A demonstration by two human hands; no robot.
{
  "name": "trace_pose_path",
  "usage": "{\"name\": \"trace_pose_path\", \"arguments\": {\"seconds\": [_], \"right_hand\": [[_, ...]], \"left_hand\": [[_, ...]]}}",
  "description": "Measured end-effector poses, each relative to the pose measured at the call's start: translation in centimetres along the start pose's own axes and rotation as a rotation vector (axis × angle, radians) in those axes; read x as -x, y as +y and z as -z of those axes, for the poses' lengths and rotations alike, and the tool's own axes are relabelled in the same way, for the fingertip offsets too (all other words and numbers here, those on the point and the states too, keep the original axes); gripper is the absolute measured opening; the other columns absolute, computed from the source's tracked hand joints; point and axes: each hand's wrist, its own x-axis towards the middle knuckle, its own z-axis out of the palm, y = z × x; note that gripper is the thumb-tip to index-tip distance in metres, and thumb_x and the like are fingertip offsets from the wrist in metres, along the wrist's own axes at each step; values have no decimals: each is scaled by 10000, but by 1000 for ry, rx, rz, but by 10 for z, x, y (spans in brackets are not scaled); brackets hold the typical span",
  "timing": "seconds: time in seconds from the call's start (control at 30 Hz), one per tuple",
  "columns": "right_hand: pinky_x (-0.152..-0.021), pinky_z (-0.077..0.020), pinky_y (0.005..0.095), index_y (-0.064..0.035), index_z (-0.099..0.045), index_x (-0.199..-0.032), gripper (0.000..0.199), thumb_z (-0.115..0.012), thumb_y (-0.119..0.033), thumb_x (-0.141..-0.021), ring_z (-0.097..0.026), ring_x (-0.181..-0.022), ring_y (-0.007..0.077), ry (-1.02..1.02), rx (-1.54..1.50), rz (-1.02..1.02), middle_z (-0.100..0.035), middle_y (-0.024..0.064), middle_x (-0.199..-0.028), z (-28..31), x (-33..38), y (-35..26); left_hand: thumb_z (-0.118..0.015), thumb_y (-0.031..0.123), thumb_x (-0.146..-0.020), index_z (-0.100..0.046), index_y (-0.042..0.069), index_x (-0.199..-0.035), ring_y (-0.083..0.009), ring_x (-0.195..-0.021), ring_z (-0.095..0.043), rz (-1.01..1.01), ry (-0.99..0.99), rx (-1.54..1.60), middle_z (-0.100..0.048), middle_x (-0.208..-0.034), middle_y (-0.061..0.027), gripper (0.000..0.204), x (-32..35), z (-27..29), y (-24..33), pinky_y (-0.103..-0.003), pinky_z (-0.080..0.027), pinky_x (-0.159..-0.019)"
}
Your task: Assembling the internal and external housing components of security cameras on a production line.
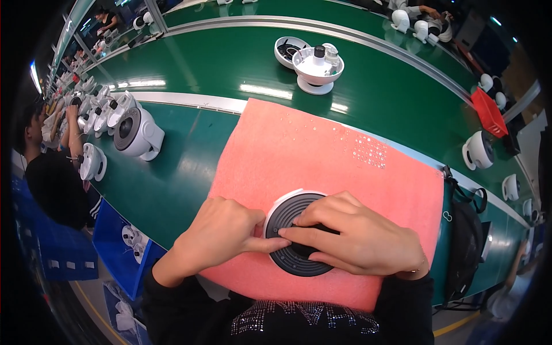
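Note:
A round white unit (286, 198) lies on a pink cloth (247, 155) in front of me, its dark grey face of concentric rings turned up. My left hand (221, 234) is closed at its left rim, with the thumb laid over the grey rings and the other fingers curled against the side. Across the right part of the face reaches my right hand (362, 236), its bent fingers pressing on the rings near the middle. That hand covers much of the dark centre. Whether a small piece sits under its fingertips I cannot tell.
Small clear dots (369, 150) lie in rows on the cloth's far part. Beyond it, white half-shells (319, 72) stand on a green belt (224, 63). Assembled white units (138, 132) stand at left, near a co-worker (54, 178). A black bag (466, 247) is at right, a blue bin (118, 247) lower left.

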Motion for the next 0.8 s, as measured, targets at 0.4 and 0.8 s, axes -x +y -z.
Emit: {"name": "trace_pose_path", "arguments": {"seconds": [0.4, 0.8], "right_hand": [[-779, -457, 383, -6, -528, -1134, 506, -581, -405, -827, -591, -888, 349, -10, -138, -610, -582, 197, -999, -4, -7, 42], [-750, -522, 347, -3, -528, -1043, 643, -809, -369, -595, -647, -853, 289, 748, -139, -25, -618, 166, -969, -13, -4, 34]], "left_hand": [[-652, 407, -791, -652, 15, -1005, -176, -793, -648, 190, -218, 744, -667, -804, -126, 447, -6, -27, -11, -296, -497, -729], [-778, 219, -619, -334, -105, -1313, -276, -983, -621, -168, 490, 507, -588, -1091, -218, 885, -7, -23, 28, -361, -539, -762]]}}
